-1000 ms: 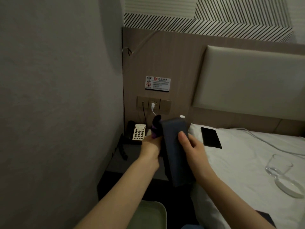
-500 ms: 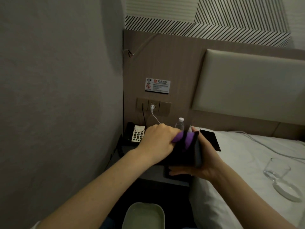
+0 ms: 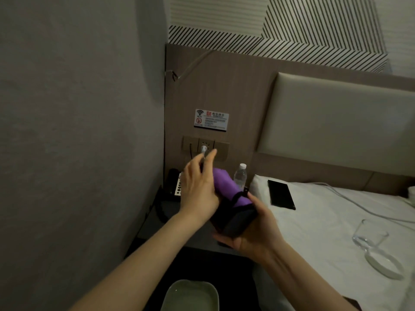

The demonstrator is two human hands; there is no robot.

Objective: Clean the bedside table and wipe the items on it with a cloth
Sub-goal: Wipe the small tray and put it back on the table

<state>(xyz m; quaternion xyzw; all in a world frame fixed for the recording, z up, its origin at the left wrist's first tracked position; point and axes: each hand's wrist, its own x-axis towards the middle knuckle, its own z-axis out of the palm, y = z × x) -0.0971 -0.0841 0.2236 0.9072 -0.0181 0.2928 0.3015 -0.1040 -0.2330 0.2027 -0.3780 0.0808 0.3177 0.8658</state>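
Observation:
My right hand [image 3: 253,236] grips a dark flat case [image 3: 235,223] from below, just above the bedside table [image 3: 152,223]. My left hand [image 3: 199,189] lies over a purple cloth [image 3: 224,185] and presses it against the top of the case. Its fingers stretch straight up toward the wall socket. The cloth shows to the right of my left palm, and a dark strap crosses it. A telephone [image 3: 174,182] with a keypad stands at the back of the table, partly hidden by my left hand. A clear water bottle [image 3: 240,176] stands behind the cloth.
A grey wall closes the left side. On the white bed to the right lie a black phone [image 3: 280,197], a white cable [image 3: 359,205], a tipped glass [image 3: 370,236] and a round clear lid [image 3: 384,263]. A pale basin [image 3: 190,295] sits below, at the frame's bottom.
The case went from upright to tilted low in my right hand. My left hand slid the purple cloth up along it, and its fingers have gone from curled to straight.

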